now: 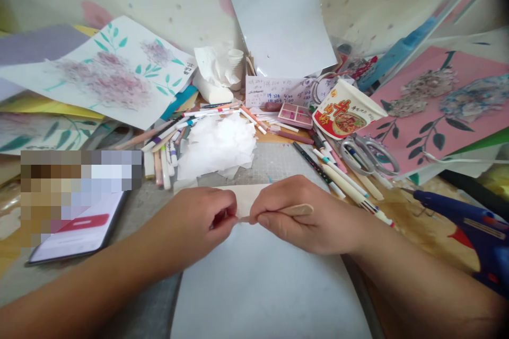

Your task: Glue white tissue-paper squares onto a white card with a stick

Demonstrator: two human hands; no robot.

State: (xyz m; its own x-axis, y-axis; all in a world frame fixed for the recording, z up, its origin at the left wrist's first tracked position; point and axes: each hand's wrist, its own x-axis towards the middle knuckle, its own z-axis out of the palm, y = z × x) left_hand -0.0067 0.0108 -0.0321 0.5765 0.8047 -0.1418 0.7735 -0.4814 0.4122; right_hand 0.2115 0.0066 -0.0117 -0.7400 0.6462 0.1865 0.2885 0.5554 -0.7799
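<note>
My right hand [294, 217] is closed around a flat wooden craft stick [299, 211], whose rounded end sticks out past the fingers. Thumb and forefinger of my left hand [202, 220] are pinched together, almost meeting the right fingertips. A thin pale strip [243, 219] spans the small gap between the hands; whether it is the stick's other end or paper I cannot tell. Behind the fingers lies a cream piece of paper [248, 194]. Both hands are over a large white sheet [262, 286]. Just beyond them sits a pile of white paper pieces [222, 140].
A phone [79, 222] lies at left. Markers [163, 161] and pens [314, 161] surround the paper pile. On the right are scissors [368, 154], a paper food cup [345, 108] and a blue glue gun [465, 222]. Flower artworks [119, 74] lean at the back.
</note>
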